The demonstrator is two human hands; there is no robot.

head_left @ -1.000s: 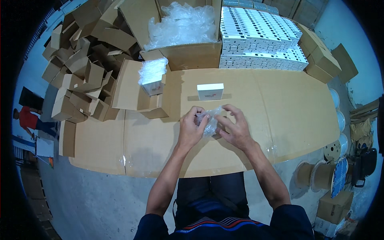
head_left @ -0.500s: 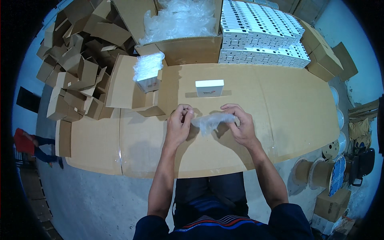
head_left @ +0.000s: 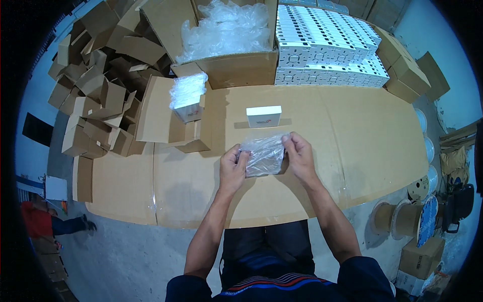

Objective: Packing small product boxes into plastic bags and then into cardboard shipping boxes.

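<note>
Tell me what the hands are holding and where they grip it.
Both hands hold one clear plastic bag: the left hand grips its left edge, the right hand its upper right edge, above the cardboard table.

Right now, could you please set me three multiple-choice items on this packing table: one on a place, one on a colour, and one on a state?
1. Where does the small white box stand?
A. Beyond the hands on the cardboard table top
B. On the floor
C. Inside the big carton

2. What colour are the stacked flat boxes at the far right?
A. Red
B. White
C. Black

3. How is the clear plastic bag held?
A. Lying untouched
B. By one hand only
C. Between the left hand and right hand

Answers: 1 A, it stands just beyond the bag; 2 B, their tops look white; 3 C, both hands grip its edges.
</note>
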